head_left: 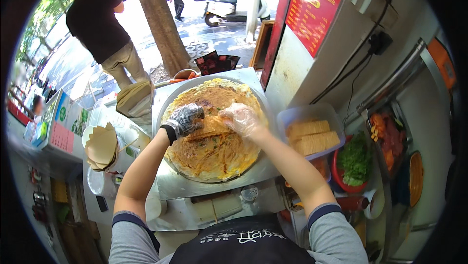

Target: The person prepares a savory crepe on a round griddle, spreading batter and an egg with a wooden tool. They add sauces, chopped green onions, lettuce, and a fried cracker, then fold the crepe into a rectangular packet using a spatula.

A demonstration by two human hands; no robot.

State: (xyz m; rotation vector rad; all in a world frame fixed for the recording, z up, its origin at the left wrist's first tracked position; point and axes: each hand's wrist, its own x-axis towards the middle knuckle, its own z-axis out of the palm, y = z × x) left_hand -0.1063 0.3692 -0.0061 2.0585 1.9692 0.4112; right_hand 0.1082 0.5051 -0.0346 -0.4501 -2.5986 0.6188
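Note:
A large round egg crepe [209, 159], brushed with brown sauce and flecked with green, covers a round griddle [266, 112]. Over its middle lies a golden crisp cracker [213, 126], gripped from both sides. My left hand [187, 119], in a black glove under clear plastic, curls its fingers on the cracker's left end. Clear plastic covers my right hand [241, 119], whose fingers close on the right end. Fingertips partly hide the cracker's ends, so I cannot tell whether it is cracked.
Stacked crackers [317, 142] fill a plastic tub right of the griddle. Beyond are lettuce [356, 159] in a red bowl and a tray of meats [387, 134]. Paper bags [101, 147] stand left. A shaker [249, 193] sits in front. Outside stands a person [97, 22].

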